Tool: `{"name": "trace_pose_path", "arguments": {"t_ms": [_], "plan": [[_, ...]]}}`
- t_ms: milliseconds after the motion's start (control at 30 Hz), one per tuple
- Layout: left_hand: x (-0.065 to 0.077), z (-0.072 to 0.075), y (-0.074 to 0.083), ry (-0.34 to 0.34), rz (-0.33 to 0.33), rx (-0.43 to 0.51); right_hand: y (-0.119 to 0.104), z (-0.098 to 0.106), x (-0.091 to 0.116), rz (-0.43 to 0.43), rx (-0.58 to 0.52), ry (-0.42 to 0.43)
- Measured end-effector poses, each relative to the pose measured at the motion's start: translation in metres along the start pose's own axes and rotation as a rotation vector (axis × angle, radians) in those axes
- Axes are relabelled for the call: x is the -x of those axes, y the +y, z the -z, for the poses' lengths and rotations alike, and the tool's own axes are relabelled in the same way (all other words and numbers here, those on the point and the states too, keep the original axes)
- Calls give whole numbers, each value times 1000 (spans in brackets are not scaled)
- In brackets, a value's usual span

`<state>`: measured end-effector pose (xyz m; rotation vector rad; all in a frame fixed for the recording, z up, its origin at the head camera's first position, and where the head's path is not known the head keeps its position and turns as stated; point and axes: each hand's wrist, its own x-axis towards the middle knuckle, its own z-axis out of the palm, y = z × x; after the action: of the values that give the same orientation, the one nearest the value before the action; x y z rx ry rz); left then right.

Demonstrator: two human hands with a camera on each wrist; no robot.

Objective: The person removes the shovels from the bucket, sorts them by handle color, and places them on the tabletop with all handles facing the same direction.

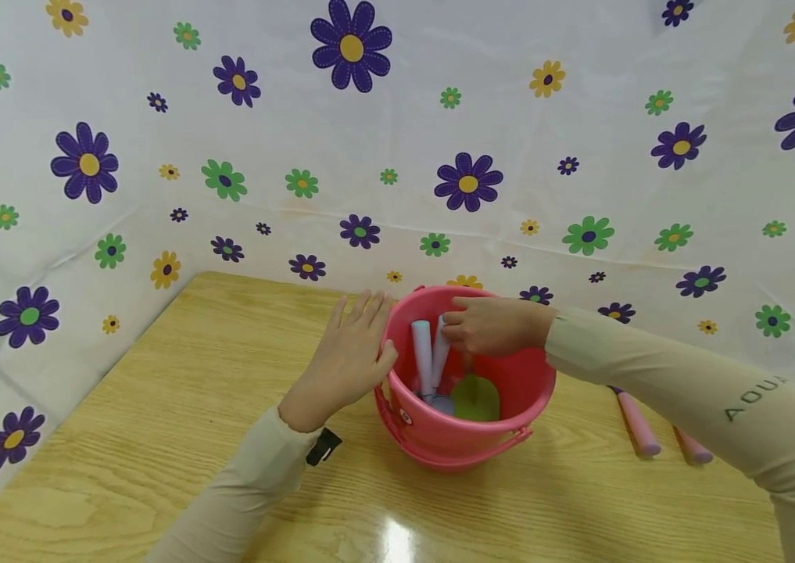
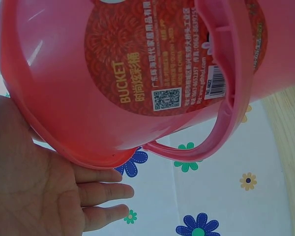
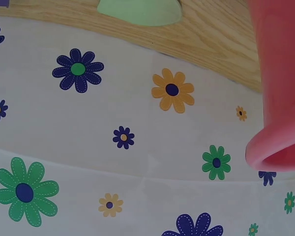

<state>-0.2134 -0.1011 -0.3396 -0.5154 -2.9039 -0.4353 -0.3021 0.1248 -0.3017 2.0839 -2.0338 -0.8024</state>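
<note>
A pink plastic bucket stands upright on the wooden table. My left hand rests against its left rim, fingers straight along the outside and the thumb over the edge. In the left wrist view, that hand's palm lies beside the rim. My right hand reaches into the bucket from the right, fingers curled. It holds the upper end of a green-bladed shovel; the palm hides most of the handle. Close to the fingertips, two light blue handles lean inside the bucket. The right wrist view shows no fingers.
Pink-handled tools lie on the table at the right, partly beneath the right sleeve. A pale green piece shows in the right wrist view. Flowered white cloth hangs behind and at the left. A black strap piece is by the left wrist.
</note>
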Motion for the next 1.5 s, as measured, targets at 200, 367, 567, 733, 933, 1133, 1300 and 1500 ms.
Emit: {"name": "trace_pose_path", "arguments": {"t_ms": [200,367,567,733,933,1133,1300,1500], "plan": [[0,0,0,2,0,-3,0,-2,2,-42,-15,-34],[0,1,0,-1,6,2,-1,-4,4,-50,8,-48],[0,2,1,-9,2,0,-3,-8,5,-55,3,-62],[0,4,2,-12,3,3,-4,-9,7,-60,28,-75],[0,3,2,-16,9,2,-5,-10,8,-44,38,-62],[1,4,3,-22,11,5,-7,-15,8,-39,54,-74],[1,4,2,-14,8,5,-9,-19,8,-37,78,-88],[0,2,2,-15,11,1,-10,-18,8,-29,110,-102]]}}
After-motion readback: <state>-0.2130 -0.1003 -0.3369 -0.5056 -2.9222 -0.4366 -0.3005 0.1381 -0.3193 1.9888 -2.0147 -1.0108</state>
